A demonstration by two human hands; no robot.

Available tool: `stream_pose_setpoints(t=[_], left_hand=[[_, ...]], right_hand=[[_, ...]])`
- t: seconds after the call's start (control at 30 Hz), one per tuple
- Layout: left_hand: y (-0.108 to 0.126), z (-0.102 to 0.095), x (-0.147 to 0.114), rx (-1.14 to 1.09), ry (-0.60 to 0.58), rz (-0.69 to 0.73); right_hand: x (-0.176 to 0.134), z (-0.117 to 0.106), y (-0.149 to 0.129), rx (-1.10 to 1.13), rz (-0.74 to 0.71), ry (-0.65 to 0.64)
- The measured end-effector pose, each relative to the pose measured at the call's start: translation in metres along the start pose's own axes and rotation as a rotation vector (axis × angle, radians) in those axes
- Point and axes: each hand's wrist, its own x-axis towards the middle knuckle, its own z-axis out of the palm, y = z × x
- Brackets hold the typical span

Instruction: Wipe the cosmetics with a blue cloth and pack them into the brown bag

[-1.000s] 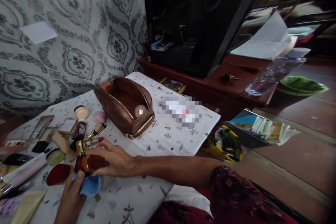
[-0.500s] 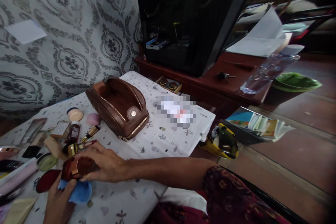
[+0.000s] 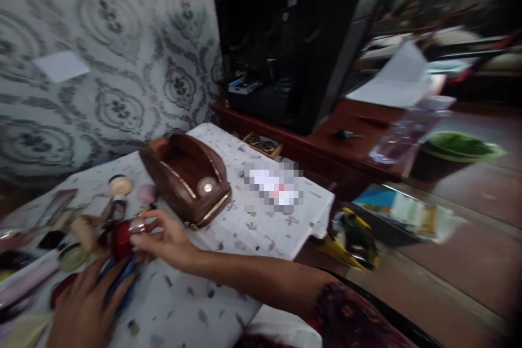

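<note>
The picture is motion-blurred. My right hand point(image 3: 167, 238) grips a dark red glass bottle point(image 3: 120, 239) with a gold cap, held on its side just above the table. My left hand point(image 3: 81, 312) is below it at the lower left, its fingers around a blue cloth point(image 3: 122, 280) pressed against the bottle's underside. An unzipped brown leather pouch point(image 3: 185, 174) stands just beyond my right hand on the white flower-print tablecloth point(image 3: 228, 261).
Several cosmetics point(image 3: 73, 228) lie scattered at the table's left. Behind stands a black cabinet point(image 3: 285, 38) on a red-brown shelf with a clear plastic bottle point(image 3: 402, 133) and a green bowl point(image 3: 460, 147). A yellow object point(image 3: 350, 236) and stacked books point(image 3: 408, 209) lie on the floor to the right.
My right hand has tipped the red bottle from upright onto its side and lifted it slightly. My left hand with the blue cloth has slid under it. The camera has swung.
</note>
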Motion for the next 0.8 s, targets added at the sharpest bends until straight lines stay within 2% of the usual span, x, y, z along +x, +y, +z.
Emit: stream_pose_setpoints(t=[0.07, 0.13, 0.2, 0.3, 0.4, 0.53, 0.67, 0.73, 0.8], left_hand=[[0.004, -0.013, 0.007, 0.227, -0.041, 0.054], [0.015, -0.025, 0.017, 0.310, -0.053, 0.105], [0.029, -0.031, 0.032, 0.324, 0.001, 0.126], [0.052, -0.031, 0.062, 0.280, 0.113, 0.153], [0.075, -0.021, 0.100, 0.268, 0.146, 0.250], [0.099, -0.003, 0.138, 0.326, 0.075, 0.397], [0.109, 0.014, 0.141, 0.268, -0.013, 0.395], [0.108, 0.021, 0.133, 0.200, 0.026, 0.356], [0.106, 0.027, 0.124, 0.150, 0.089, 0.330]], right_hand=[[-0.002, 0.003, -0.013, 0.116, -0.014, -0.036], [-0.005, 0.005, -0.025, 0.209, -0.018, -0.089], [-0.007, 0.008, -0.039, 0.264, -0.025, -0.151], [-0.011, 0.011, -0.064, 0.285, -0.080, -0.200], [-0.011, 0.009, -0.095, 0.223, -0.155, -0.181], [-0.005, -0.004, -0.137, 0.098, -0.252, -0.105], [0.014, -0.025, -0.171, -0.113, -0.319, -0.022], [0.028, -0.035, -0.184, -0.346, -0.349, 0.042], [0.043, -0.043, -0.193, -0.703, -0.400, 0.085]])
